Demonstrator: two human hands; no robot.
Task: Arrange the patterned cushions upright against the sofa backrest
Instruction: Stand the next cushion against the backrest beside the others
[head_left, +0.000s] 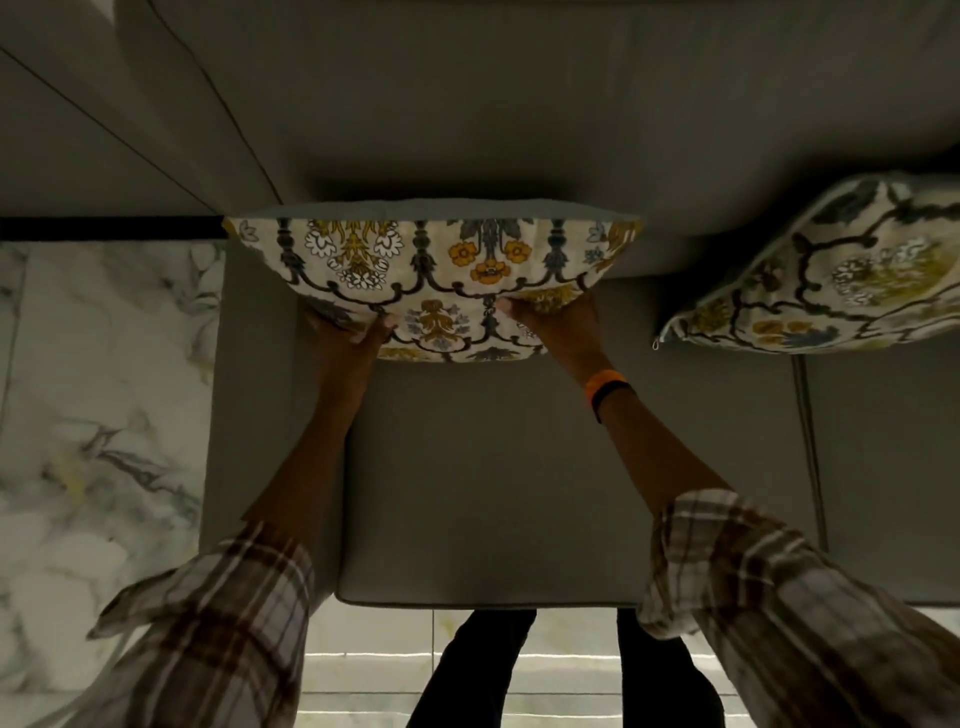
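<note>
A cream cushion with yellow and dark floral pattern (431, 270) stands upright on the grey sofa seat (493, 467), its back against the sofa backrest (467, 130). My left hand (353, 332) grips its lower left part. My right hand (556, 322) grips its lower right part, with an orange band on the wrist. A second patterned cushion (831, 280) leans tilted against the backrest at the right, apart from both hands.
The sofa armrest (249, 415) runs along the left of the seat. White marble floor (93, 415) lies further left. A seam (810, 441) splits this seat from the one on the right. My legs stand at the seat's front edge.
</note>
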